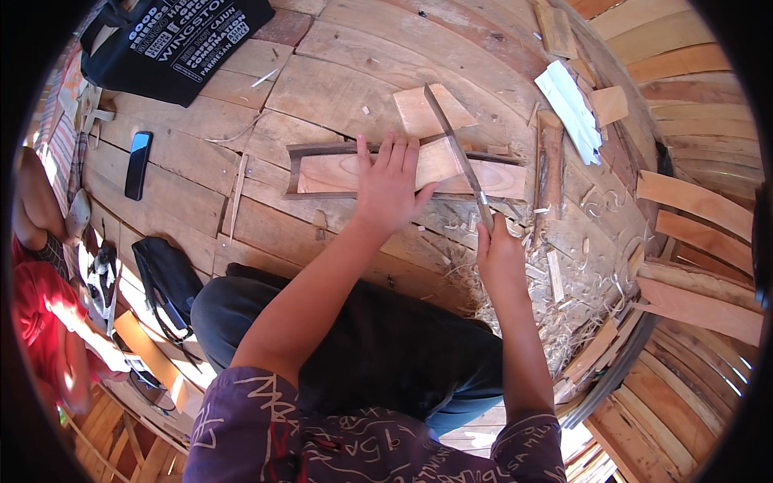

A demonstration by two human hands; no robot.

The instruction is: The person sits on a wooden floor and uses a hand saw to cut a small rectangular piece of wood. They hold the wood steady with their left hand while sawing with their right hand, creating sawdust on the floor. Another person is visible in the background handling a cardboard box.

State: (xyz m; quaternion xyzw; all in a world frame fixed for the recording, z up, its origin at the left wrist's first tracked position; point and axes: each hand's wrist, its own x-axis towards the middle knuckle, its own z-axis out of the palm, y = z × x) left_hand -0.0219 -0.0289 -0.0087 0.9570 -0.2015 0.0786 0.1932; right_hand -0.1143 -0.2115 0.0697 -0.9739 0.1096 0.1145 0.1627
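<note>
My left hand (390, 185) lies flat with its fingers stretched out, pressing on a pale wood piece (440, 159). That piece rests on a long pinkish board (322, 174) with dark raised strips along its long sides. In my right hand (501, 251), closed round the handle, is a long-bladed knife (452, 138). Its blade slants up and to the left across the right end of the pale piece; whether it touches the wood I cannot tell. Behind the board, a second pale wood piece (411, 111) lies partly under the blade's tip.
Wood shavings (576, 306) litter the plank floor at right. A bark-edged stick (550, 161) and a white folded sheet (568, 109) lie beyond them. A phone (138, 166) and black bag (177, 48) are on the left. Another person in a red shirt (52, 314) sits at far left.
</note>
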